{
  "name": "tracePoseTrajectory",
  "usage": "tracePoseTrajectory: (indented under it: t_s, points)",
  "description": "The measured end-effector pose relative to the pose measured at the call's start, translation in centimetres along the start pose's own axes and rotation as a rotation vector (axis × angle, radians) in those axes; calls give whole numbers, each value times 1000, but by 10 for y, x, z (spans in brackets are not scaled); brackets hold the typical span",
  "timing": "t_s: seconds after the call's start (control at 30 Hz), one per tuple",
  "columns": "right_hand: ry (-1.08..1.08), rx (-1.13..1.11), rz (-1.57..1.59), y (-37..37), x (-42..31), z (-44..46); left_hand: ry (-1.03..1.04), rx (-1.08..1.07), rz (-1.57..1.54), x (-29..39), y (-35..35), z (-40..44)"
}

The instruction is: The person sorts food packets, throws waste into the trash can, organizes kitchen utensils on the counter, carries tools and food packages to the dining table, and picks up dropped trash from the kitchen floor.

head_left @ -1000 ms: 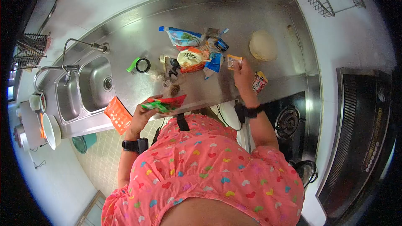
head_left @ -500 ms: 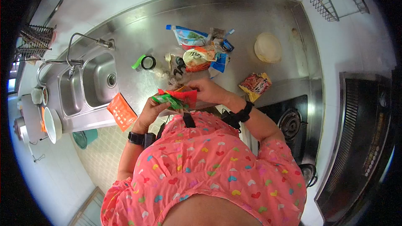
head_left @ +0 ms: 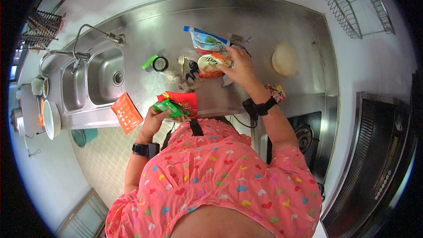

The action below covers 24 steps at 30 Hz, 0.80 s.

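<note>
My left hand (head_left: 153,120) is closed at the counter's front edge, pinching a green packet (head_left: 171,107). A red packet (head_left: 187,102) lies against the green one, partly behind it; whether my fingers also grip it is hidden. My right hand (head_left: 240,67) reaches over the heap of wrappers, thumb and fingers apart, with nothing visible between them. Below its fingers is a round white-and-orange package (head_left: 211,64). Behind that lies a blue-and-white pouch (head_left: 206,40). A pale fork (head_left: 181,63) and a dark crumpled item (head_left: 192,69) sit to the left.
An orange packet (head_left: 127,113) lies by the sink's front edge, near the double sink (head_left: 105,75). A black-rimmed round item (head_left: 160,64) with a green part stands on the steel counter. At right are a pale round bowl (head_left: 285,59), a yellow-red packet (head_left: 278,93) and a stove burner (head_left: 304,136).
My right hand has left the red packet and moved up and right over the wrapper heap. My left hand stays low with the green packet. The view has shifted slightly.
</note>
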State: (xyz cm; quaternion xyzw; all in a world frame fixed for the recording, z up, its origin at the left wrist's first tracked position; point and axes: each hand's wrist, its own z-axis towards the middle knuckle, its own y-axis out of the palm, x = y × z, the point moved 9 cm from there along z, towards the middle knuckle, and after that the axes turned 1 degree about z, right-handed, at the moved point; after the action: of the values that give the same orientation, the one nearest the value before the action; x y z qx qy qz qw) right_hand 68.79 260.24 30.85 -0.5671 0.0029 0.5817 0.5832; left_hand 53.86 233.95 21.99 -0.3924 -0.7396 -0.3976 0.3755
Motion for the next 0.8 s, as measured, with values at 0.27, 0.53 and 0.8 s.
tracePoseTrajectory:
  t_s: [0.27, 0.53, 0.8]
  points:
    - [-14, -215, -265, 51, 31, -2, 28, 97, -106, -11, -27, -10]
    - [89, -261, -132, 34, 15, 7, 49, 198, -209, -7, -42, -23]
    - [111, -212, 187, -12, -73, 63, 126, 322, -323, -12, -79, -39]
